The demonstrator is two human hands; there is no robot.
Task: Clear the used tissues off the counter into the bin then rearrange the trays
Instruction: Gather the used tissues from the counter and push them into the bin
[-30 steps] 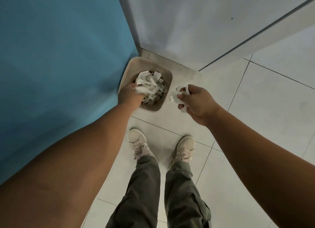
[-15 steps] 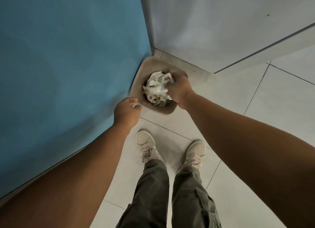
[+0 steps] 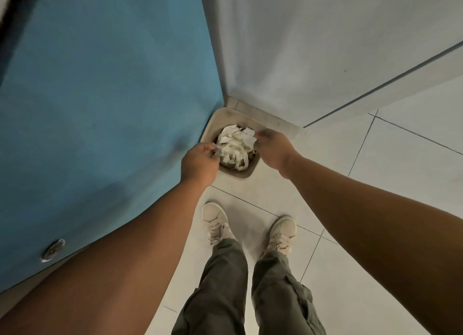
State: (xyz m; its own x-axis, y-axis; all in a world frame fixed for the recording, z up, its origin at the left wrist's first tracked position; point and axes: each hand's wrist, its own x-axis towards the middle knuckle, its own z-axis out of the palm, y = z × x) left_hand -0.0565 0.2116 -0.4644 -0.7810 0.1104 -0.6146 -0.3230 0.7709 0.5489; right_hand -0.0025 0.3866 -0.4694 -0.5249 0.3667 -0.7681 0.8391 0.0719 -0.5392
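Note:
A beige square bin (image 3: 240,176) stands on the floor in the corner, heaped with crumpled white used tissues (image 3: 236,147). Both my hands are over it. My left hand (image 3: 199,163) is at the pile's left edge, its fingertips pinched on a bit of tissue. My right hand (image 3: 274,148) is at the pile's upper right edge, fingers curled and closed on the tissue there; its fingertips are blurred. The counter and the trays are out of view.
A blue cabinet front (image 3: 105,109) with a round metal knob (image 3: 53,250) rises close on the left. A white wall (image 3: 313,46) closes the corner behind the bin. My two feet in beige shoes (image 3: 215,222) stand on white floor tiles (image 3: 400,159).
My left hand has come forward from beside the bin's near rim to the left edge of the tissue pile. My right hand has drawn back from on top of the pile to its right edge.

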